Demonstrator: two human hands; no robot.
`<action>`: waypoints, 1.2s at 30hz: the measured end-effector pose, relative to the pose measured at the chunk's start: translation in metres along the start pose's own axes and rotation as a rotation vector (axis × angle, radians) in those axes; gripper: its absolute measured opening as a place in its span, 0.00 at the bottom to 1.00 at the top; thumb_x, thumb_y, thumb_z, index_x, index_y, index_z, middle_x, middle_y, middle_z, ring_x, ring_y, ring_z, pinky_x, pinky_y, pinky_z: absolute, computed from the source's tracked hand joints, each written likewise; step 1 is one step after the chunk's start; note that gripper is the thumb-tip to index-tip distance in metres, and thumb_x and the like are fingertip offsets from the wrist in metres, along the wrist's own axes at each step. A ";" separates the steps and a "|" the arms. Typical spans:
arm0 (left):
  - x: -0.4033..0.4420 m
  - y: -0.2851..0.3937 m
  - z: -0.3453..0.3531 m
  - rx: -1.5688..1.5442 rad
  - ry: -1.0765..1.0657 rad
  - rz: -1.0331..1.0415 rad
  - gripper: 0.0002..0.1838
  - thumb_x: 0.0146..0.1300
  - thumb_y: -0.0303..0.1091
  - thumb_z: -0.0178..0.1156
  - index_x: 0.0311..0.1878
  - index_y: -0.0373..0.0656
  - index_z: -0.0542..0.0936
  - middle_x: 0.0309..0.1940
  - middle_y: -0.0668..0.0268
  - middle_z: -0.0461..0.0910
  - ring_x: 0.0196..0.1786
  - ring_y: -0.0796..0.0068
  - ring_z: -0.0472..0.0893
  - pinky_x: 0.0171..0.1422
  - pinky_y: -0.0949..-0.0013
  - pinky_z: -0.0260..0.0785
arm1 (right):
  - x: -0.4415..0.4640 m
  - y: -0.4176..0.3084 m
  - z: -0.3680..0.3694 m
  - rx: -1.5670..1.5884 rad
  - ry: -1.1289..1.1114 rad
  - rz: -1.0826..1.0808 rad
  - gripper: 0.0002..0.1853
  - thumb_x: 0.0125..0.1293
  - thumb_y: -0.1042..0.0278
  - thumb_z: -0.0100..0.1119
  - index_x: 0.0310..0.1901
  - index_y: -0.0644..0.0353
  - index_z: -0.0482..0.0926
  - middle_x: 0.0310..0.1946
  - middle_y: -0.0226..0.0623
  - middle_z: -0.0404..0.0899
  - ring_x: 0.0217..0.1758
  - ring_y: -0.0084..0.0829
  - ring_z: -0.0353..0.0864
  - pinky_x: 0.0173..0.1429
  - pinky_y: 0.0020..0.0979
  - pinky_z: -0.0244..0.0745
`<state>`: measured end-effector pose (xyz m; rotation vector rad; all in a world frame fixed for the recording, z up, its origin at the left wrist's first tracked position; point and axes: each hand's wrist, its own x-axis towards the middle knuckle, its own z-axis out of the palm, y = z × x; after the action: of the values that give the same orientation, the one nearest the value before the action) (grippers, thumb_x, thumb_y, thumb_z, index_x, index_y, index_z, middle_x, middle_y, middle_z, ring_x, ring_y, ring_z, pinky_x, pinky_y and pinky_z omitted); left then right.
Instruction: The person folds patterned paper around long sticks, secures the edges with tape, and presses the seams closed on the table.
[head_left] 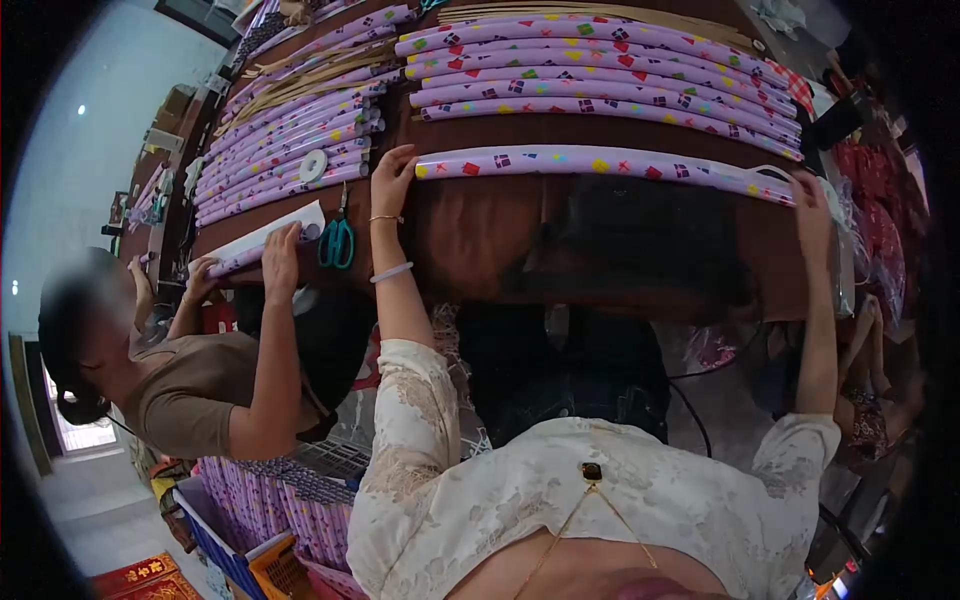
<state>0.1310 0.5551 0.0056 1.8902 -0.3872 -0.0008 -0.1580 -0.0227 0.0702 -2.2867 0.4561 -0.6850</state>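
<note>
A long roll of purple gift wrapping paper (600, 162), printed with small colored presents, lies across the table in front of me. My left hand (393, 178) is curled at the left end of the roll, with a thin bracelet and a pale bangle on that arm. At the opposite end, my right hand (812, 205) grips the roll, its fingers partly hidden. Beside that hand a white looped strip (776, 171) arches over the paper. Teal-handled scissors (337, 241) lie left of my left wrist.
Several finished rolls (610, 102) lie in rows behind, and more (290, 165) at the left with a white tape roll (313, 166) on them. A co-worker (190, 390) at the left handles another roll (245, 256). Crates of rolls (270, 515) stand below. Red plastic-wrapped goods (868, 195) sit at right.
</note>
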 end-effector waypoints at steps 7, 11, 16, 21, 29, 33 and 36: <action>-0.003 0.008 0.002 0.040 0.020 0.019 0.16 0.60 0.29 0.57 0.50 0.35 0.72 0.38 0.66 0.78 0.42 0.79 0.76 0.44 0.77 0.67 | 0.049 -0.156 0.204 0.232 -0.587 -0.409 0.13 0.60 0.65 0.53 0.43 0.63 0.75 0.38 0.41 0.77 0.41 0.32 0.76 0.46 0.30 0.70; -0.001 -0.005 0.006 -0.051 0.072 0.060 0.14 0.56 0.23 0.58 0.47 0.35 0.72 0.33 0.64 0.79 0.37 0.79 0.77 0.42 0.78 0.67 | 0.049 -0.177 0.267 0.153 -0.772 -0.483 0.15 0.58 0.64 0.54 0.45 0.62 0.75 0.39 0.43 0.77 0.43 0.37 0.76 0.49 0.31 0.70; 0.001 -0.012 0.009 -0.034 0.131 0.057 0.12 0.54 0.24 0.59 0.43 0.37 0.74 0.33 0.65 0.79 0.37 0.79 0.77 0.43 0.77 0.68 | 0.044 -0.175 0.286 0.233 -0.923 -0.321 0.14 0.58 0.70 0.55 0.45 0.63 0.75 0.37 0.36 0.77 0.42 0.26 0.75 0.48 0.27 0.69; -0.002 -0.001 0.012 -0.037 0.154 0.002 0.11 0.54 0.23 0.59 0.41 0.36 0.74 0.32 0.65 0.79 0.37 0.79 0.77 0.44 0.76 0.68 | 0.038 -0.168 0.290 0.291 -0.883 -0.227 0.12 0.58 0.73 0.53 0.45 0.62 0.75 0.36 0.34 0.77 0.40 0.25 0.74 0.47 0.27 0.69; -0.006 0.009 0.013 0.045 0.169 0.050 0.09 0.53 0.23 0.60 0.38 0.36 0.72 0.32 0.65 0.77 0.37 0.78 0.77 0.43 0.77 0.68 | 0.033 -0.169 0.293 0.224 -0.859 -0.395 0.10 0.59 0.73 0.49 0.42 0.62 0.76 0.37 0.38 0.75 0.44 0.30 0.73 0.51 0.28 0.66; -0.003 -0.002 0.012 -0.017 0.146 0.068 0.10 0.56 0.28 0.61 0.39 0.36 0.72 0.34 0.66 0.76 0.38 0.78 0.76 0.44 0.75 0.68 | 0.033 -0.172 0.290 0.199 -0.895 -0.342 0.10 0.60 0.71 0.47 0.41 0.63 0.75 0.39 0.39 0.73 0.47 0.32 0.71 0.53 0.30 0.64; -0.003 -0.002 0.012 -0.031 0.151 0.069 0.10 0.55 0.26 0.60 0.38 0.36 0.72 0.32 0.66 0.77 0.37 0.79 0.76 0.44 0.77 0.68 | 0.033 -0.173 0.290 0.156 -0.899 -0.336 0.11 0.60 0.70 0.47 0.41 0.63 0.75 0.40 0.39 0.72 0.48 0.34 0.71 0.54 0.30 0.64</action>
<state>0.1266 0.5453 -0.0014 1.8314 -0.3468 0.1807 0.0606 0.2331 0.0248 -2.2598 -0.3958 0.1970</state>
